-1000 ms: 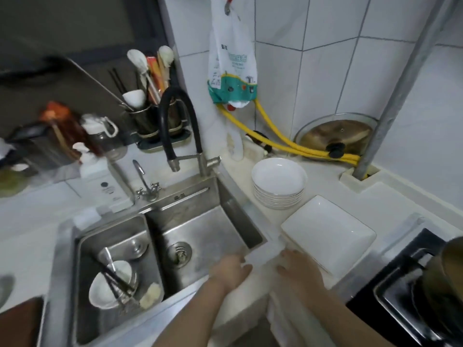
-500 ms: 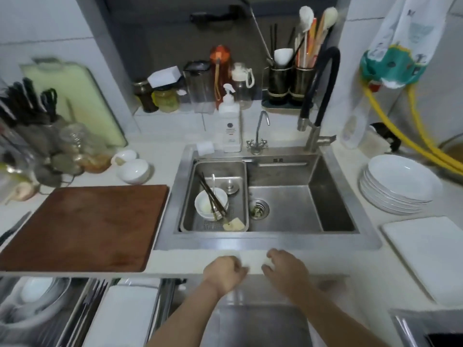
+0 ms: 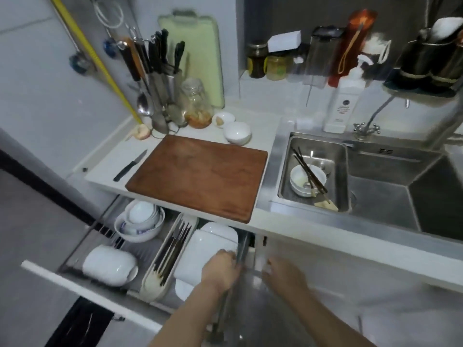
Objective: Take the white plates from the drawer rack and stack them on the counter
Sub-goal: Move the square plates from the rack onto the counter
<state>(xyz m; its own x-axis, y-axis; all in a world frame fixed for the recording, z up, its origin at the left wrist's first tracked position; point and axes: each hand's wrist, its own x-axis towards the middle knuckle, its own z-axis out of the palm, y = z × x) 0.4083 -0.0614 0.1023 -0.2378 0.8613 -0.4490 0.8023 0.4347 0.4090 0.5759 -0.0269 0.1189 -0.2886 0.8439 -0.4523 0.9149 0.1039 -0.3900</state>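
A white bench is seen running across the middle of the frame, with a steel sink set into it at centre right. A brown wooden cutting board is laid on the bench at centre, just left of the sink, its near corner reaching the bench edge. Below the bench, at lower left, a drawer rack is shown pulled out. White plates are stood in the right part of the rack, at lower centre, just beside a long cutlery tray filled with dark-handled utensils. White bowls are stacked at the rack's upper left, and more bowls are turned upside down nearer the drawer front.

The left hand is pictured at lower centre, its fingers curled in a closed grip over the near right edge of the plates; whether a plate is actually clasped cannot be told through the blur. The right hand is held to the right of it, apart from the plates, its grip loose and open with nothing in it.

In the sink's small basin, a white bowl with dark chopsticks across it is seen. A black-handled knife is laid on the bench left of the board, and a small white bowl is set beyond the board's far edge.
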